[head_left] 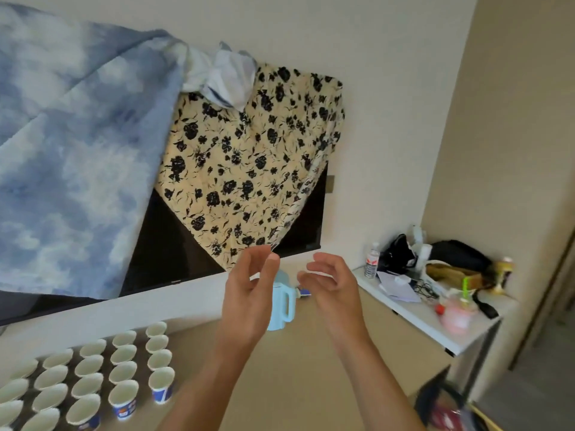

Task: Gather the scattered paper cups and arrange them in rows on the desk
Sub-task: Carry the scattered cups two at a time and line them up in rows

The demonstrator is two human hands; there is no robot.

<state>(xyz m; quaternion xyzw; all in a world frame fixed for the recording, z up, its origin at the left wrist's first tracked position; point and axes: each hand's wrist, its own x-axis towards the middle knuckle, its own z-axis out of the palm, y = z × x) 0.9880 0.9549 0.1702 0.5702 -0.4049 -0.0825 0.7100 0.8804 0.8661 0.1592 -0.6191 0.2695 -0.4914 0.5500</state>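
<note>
Several white paper cups (123, 371) with blue print stand upright in neat rows on the beige desk (280, 377), at the lower left. Both my hands are raised in the air above the desk, to the right of the rows. My left hand (249, 300) has relaxed, slightly bent fingers and holds nothing. My right hand (333, 290) faces it a short way off, fingers loosely curved, also empty. Neither hand touches a cup.
A light blue jug (284, 303) stands on the desk behind my hands. A wall-mounted dark screen (174, 244) is draped with a floral cloth (249, 157) and a blue cloud-print cloth (68, 150). A cluttered white side table (435, 328) with a bottle and bags stands right.
</note>
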